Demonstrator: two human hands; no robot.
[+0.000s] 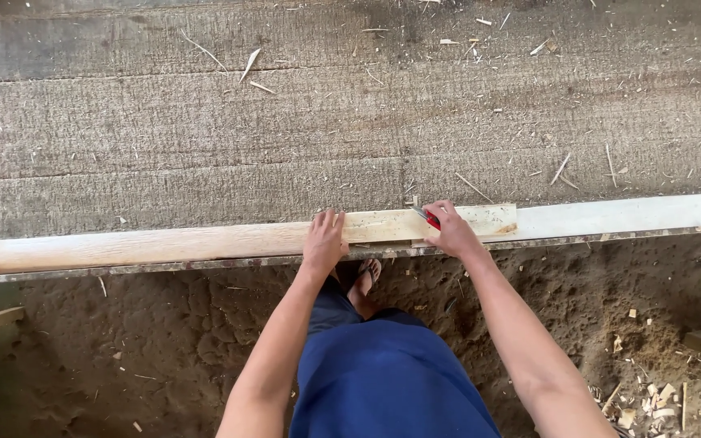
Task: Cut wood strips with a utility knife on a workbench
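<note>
Two hands show, the left hand and the right hand. There is one red pencil, one long wooden beam and one sandalled foot.

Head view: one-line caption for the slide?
Left hand steadies a long pale wooden pole on the workbench edge while the right hand holds a red tool to it.

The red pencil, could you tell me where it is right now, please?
In the head view, the red pencil is in the right hand, its tip on the pale wooden strip along the workbench edge, just right of the left hand.
</note>
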